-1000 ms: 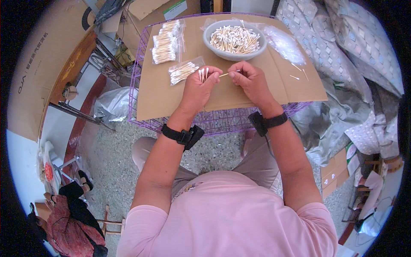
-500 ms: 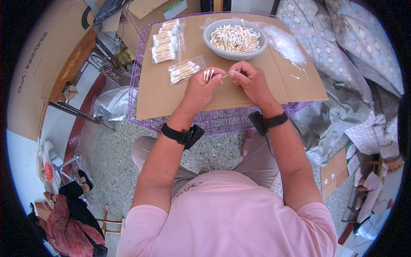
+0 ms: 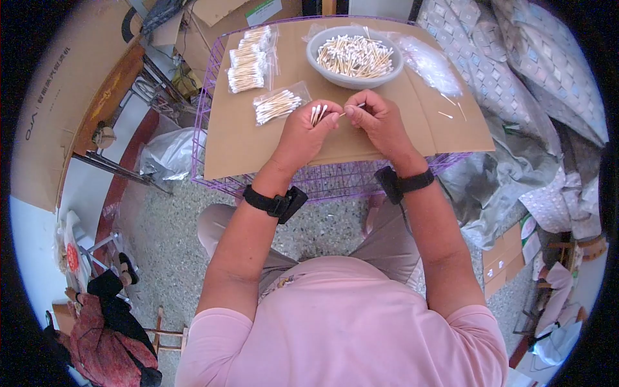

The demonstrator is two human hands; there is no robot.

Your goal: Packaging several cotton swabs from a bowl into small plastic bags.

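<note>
In front of me, above the near part of a cardboard sheet (image 3: 361,138), both hands meet. My left hand (image 3: 311,128) is closed around several cotton swabs (image 3: 318,113), their white tips poking out past the fingers. My right hand (image 3: 376,122) is closed in a pinch, on a cotton swab whose stick spans the small gap to the left fingertips. Beyond the hands stands a grey bowl (image 3: 354,82) heaped with loose cotton swabs (image 3: 354,55). A clear bag of swabs (image 3: 278,106) lies just left of my left hand.
More filled swab bags (image 3: 248,61) lie in a row at the far left of the cardboard. Flat clear plastic bags (image 3: 431,68) are piled right of the bowl, with a few stray swabs (image 3: 446,115) nearby. The cardboard rests on a purple wire cage (image 3: 201,129).
Both hands stay almost in place, with only slight finger movement at the swab between them. The bags and bowl stand as before.
</note>
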